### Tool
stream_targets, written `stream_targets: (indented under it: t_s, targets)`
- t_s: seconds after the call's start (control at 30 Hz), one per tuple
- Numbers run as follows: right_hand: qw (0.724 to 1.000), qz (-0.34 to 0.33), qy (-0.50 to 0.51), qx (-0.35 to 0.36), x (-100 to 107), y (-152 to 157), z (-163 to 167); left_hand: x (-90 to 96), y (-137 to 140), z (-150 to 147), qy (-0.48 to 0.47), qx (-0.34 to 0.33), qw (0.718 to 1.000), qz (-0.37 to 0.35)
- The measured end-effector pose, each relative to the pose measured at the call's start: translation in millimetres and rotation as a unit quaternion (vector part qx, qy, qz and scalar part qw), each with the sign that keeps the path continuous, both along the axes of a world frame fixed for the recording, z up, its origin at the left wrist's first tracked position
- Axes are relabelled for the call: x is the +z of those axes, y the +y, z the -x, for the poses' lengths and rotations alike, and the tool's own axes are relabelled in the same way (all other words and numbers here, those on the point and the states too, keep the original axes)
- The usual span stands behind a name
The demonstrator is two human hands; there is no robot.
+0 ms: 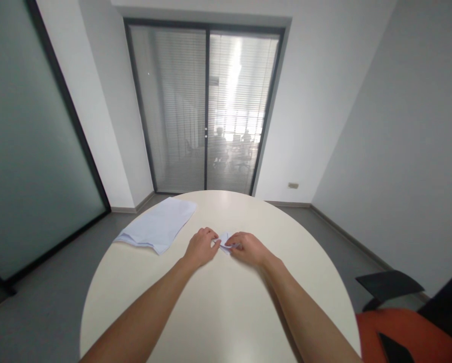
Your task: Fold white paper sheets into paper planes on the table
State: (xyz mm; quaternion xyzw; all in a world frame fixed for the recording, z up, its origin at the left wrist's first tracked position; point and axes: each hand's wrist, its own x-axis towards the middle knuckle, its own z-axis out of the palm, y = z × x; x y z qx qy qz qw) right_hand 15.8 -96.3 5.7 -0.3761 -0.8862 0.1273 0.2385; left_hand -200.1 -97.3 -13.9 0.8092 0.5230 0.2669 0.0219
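Between my two hands is a small folded piece of white paper (224, 241), low over the middle of the round table. My left hand (202, 246) pinches its left side between thumb and fingers. On the other side my right hand (247, 247) has its fingers closed on the paper's right part. Fingers cover both ends of the paper, so its full folded shape is hidden. Farther left, a stack of white paper sheets (160, 222) lies near the table's edge, apart from both hands.
The round cream table (211, 312) fills the lower middle. An orange chair (403, 333) with black armrests stands close to its right edge. Beyond the far side is a glass door (173, 111) with blinds. Frosted glass (33, 141) borders the left side.
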Motion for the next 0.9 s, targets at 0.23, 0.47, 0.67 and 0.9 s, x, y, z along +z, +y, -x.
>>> stream_targets:
  t_s: [0.23,0.47,0.67,0.9]
  targets:
    - [0.999,0.031,-0.002,-0.026,-0.6,-2.0,1.6,-8.0,5.2,1.7,0.003,-0.084,0.996,0.003]
    - [1.0,-0.022,0.003,-0.015,-12.4,3.7,-2.0,-6.3,2.1,-0.3,0.013,-0.1,0.995,0.013]
    - [0.999,-0.021,-0.045,0.017,-21.3,6.7,-1.4,-6.4,-0.5,-0.2,0.029,-0.114,0.993,0.006]
    - [0.995,0.038,-0.088,-0.034,-28.6,7.6,-2.2,-5.0,0.6,-0.2,0.032,-0.118,0.992,0.02]
